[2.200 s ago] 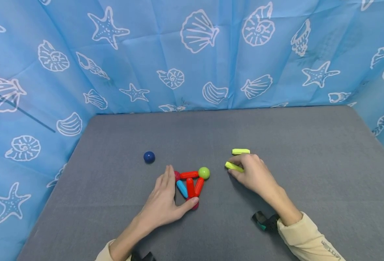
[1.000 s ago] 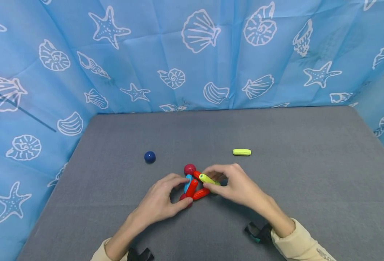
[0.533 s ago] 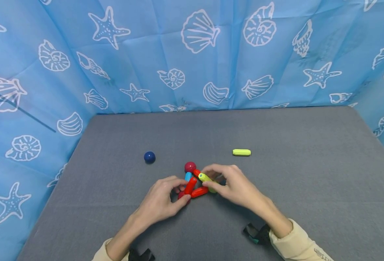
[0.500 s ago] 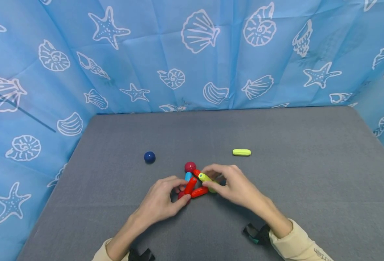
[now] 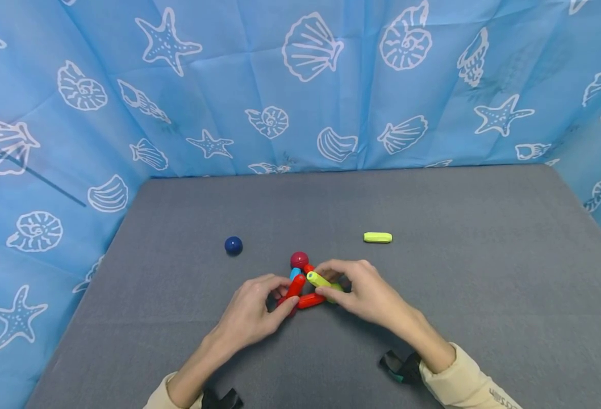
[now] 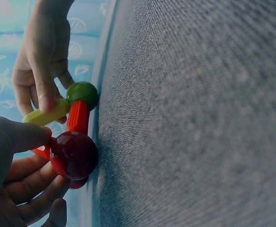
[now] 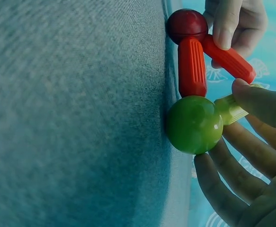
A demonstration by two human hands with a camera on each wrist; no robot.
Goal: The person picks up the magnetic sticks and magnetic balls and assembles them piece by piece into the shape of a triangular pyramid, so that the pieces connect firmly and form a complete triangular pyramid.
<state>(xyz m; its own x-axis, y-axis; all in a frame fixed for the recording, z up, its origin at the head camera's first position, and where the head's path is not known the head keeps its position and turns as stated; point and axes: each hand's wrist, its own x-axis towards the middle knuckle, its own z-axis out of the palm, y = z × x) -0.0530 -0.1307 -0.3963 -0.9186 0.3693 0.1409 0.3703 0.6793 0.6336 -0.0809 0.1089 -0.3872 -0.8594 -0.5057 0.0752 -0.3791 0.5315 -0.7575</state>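
Note:
A triangle of magnetic rods and balls lies on the table in the head view. My left hand [image 5: 251, 311] pinches a red rod [image 7: 230, 60] that slants up from the near dark-red ball [image 6: 74, 155]. Between thumb and fingers, my right hand [image 5: 369, 291] holds a yellow rod [image 5: 318, 279], whose lower end meets the green ball [image 7: 194, 125]. Both raised rods lean towards each other, their upper ends close. A flat red rod [image 5: 311, 300] joins those two balls. Behind them show a blue rod [image 5: 295, 273], partly hidden, and another dark-red ball [image 5: 299, 260].
A dark-blue ball [image 5: 233, 245] lies to the left, behind the left hand. Another yellow rod [image 5: 378, 237] lies at the back right. The grey table [image 5: 459, 227] ends at a blue curtain [image 5: 249, 74] printed with shells.
My right hand has brought the yellow rod left onto the green ball. The triangle has turned, and my left hand has gone from lying beside it to pinching the raised red rod, now tilted right.

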